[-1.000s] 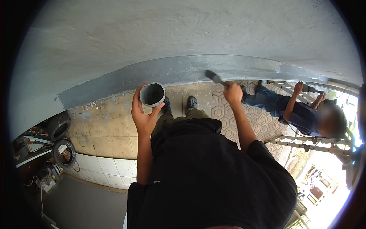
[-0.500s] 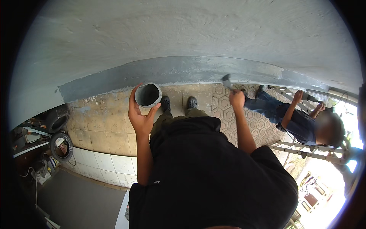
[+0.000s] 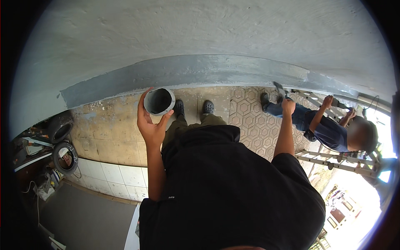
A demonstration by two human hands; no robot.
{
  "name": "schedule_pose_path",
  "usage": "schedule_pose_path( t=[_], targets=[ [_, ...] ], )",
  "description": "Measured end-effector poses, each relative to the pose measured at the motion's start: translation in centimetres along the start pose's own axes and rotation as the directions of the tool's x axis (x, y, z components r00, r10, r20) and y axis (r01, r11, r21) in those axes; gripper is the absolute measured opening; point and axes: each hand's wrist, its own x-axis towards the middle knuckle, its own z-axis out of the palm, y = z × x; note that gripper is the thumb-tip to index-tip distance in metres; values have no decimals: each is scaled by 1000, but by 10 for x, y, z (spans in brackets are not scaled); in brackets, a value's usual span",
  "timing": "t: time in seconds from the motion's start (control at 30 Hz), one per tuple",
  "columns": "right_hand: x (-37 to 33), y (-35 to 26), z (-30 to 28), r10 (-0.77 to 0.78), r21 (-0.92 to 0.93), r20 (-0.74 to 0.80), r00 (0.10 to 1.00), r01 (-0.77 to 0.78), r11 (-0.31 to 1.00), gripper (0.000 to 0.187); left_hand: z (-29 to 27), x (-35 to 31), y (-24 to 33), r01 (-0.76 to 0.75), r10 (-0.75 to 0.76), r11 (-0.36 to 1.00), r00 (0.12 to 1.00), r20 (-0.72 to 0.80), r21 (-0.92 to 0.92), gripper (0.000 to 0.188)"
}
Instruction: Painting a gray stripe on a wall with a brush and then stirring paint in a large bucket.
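My left hand (image 3: pixel 151 125) holds a small round grey cup (image 3: pixel 159 101) of grey paint, open end up, in front of my chest. My right hand (image 3: pixel 288 106) is raised to the right and grips a paintbrush (image 3: pixel 278 88) whose bristles touch the lower end of a dark grey painted band (image 3: pixel 200 71) on the pale wall (image 3: pixel 208 29). Below me are my own shoes and olive trousers on a tiled floor.
Another person (image 3: pixel 329 129) in a blue shirt climbs a metal ladder (image 3: pixel 337 160) close on my right. Hexagon floor tiles (image 3: pixel 250 121) lie far below. Two tyres (image 3: pixel 62 143) and clutter sit at lower left beside white tiles (image 3: pixel 112 175).
My right hand with the brush has swept to the right along the grey band. My left hand has kept hold of the cup, barely shifting. The view has tilted, so the person on the ladder sits lower.
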Motion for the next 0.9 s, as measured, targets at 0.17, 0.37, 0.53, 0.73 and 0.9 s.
schedule_pose_path(
  t=[0.17, 0.37, 0.53, 0.73, 0.9],
  targets=[
    [-70, -76, 22, -86, -84, 24, 996, 87, 993, 34, 0, -6, 1, 9, -9, 1000, 1000, -3, 10, 83],
    [-198, -169, 44, -369, 160, 300, 879, 335, 928, 33, 3, -7, 1, -16, 16, 1000, 1000, 11, -3, 82],
    [-112, -83, 42, -294, 110, 219, 930, 276, 955, 36, 1, -6, 10, -33, 34, 999, 999, 39, -15, 84],
    [-23, -24, 2, -50, -116, -38, 998, 45, 992, 32, -8, -11, 9, -46, 46, 998, 999, -3, -46, 81],
    [-123, -128, 39, -304, -147, 134, 943, 322, 935, 31, -31, -16, 4, -42, 42, 999, 996, -82, 3, 81]
  ],
)
